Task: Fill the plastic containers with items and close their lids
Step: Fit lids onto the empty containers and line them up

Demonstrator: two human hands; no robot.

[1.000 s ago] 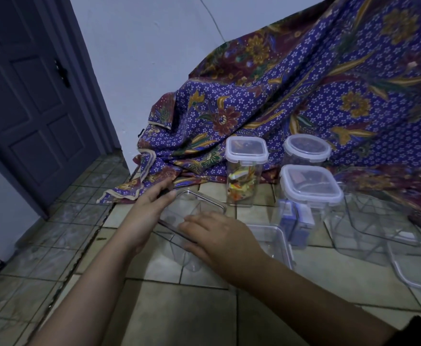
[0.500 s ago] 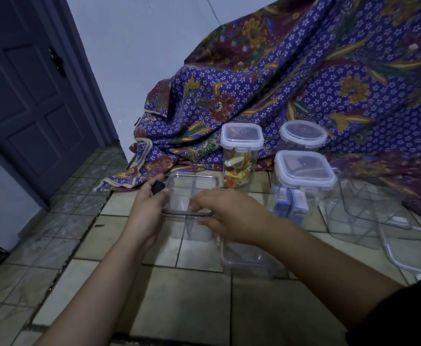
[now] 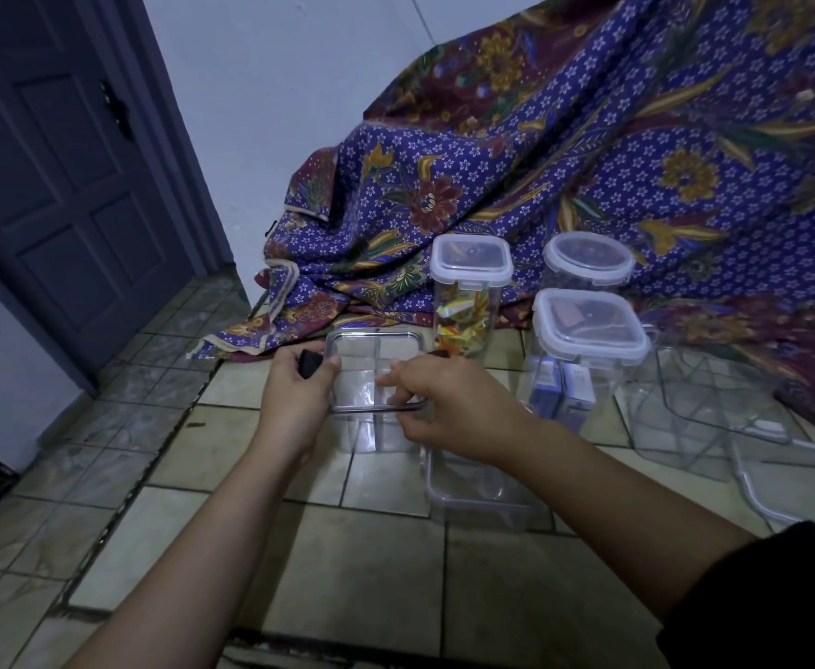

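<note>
Tiled floor beside a grey door, a patterned purple cloth draped behind: both hands work on a clear lidded container.

Set near the cloth's hem, the clear container stands upright on the tiles with its lid on top. The left hand grasps the lid's left edge at a dark clip; the right hand pinches its near right corner. Touching the right wrist, an open empty tub sits on the floor. Behind stand three closed containers: a tall one with colourful pieces, a round-lidded one, and a square one holding small blue-and-white boxes whose print is too blurred to read. Empty clear tubs and a loose lid crowd the right edge. Bare tiles lie open to the left and nearest the person.
</note>
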